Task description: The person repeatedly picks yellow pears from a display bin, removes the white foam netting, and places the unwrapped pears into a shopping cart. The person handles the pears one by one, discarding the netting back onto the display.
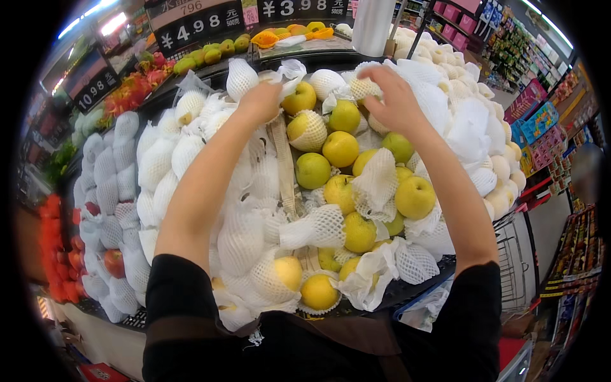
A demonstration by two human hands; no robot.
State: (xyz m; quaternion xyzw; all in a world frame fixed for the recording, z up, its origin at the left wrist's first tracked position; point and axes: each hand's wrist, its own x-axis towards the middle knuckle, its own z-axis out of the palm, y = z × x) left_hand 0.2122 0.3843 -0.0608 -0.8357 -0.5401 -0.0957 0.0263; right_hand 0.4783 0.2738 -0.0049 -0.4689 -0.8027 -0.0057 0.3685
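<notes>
My left hand (260,102) is at the far side of the fruit display, between a pear in white foam netting (242,79) and a bare yellow-green pear (299,98). White wrapping (291,71) lies against its fingers, which are mostly hidden, so a grip cannot be made out. To the right, my right hand (396,102) has thumb and fingers apart beside a net-covered fruit (363,89). Below and between both arms lie several bare round pears (340,149), some half in netting. Loose foam sleeves (312,227) and crumpled white paper (370,281) rest on them.
Foam-wrapped fruit (160,153) is heaped on the left, with grey-white netted apples (112,229) beyond. Pale netted fruit (501,167) is piled on the right. A plastic bag roll (373,28) and price signs (195,28) stand behind. A wire cart (515,262) is at right.
</notes>
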